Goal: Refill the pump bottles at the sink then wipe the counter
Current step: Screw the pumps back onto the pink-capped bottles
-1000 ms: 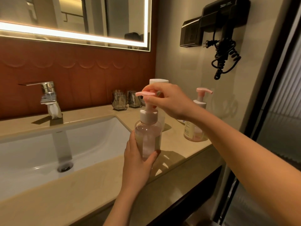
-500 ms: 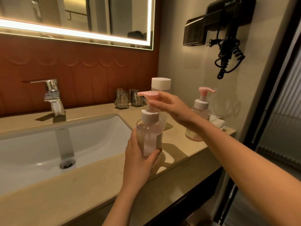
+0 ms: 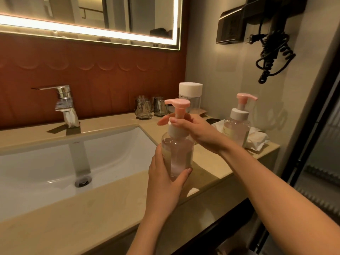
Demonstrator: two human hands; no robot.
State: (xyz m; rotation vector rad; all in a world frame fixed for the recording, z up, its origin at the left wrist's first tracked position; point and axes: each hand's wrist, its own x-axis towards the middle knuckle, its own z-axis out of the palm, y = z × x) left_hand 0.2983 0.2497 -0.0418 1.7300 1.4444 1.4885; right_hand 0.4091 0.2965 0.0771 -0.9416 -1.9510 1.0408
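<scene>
One pump bottle (image 3: 177, 153) is upright over the table's (image 3: 110, 199) front edge beside the sink (image 3: 46, 166), left grip (image 3: 163, 186) wrapped round its body, right grip (image 3: 198, 133) curled round its collar, apparently twisting the pump, so next comes a firm, level turn.

This is a bathroom, and it looks like one in a hotel. A white sink (image 3: 46, 162) is set into a beige stone worktop (image 3: 92, 208), with a chrome tap (image 3: 65, 105) behind it. Above hangs a mirror (image 3: 92, 13) with a lit edge. A hair dryer (image 3: 257, 17) with a coiled cord (image 3: 272, 57) is fixed on the side wall. Glasses (image 3: 143, 109) and a pump bottle (image 3: 237, 126) stand on the worktop.
</scene>
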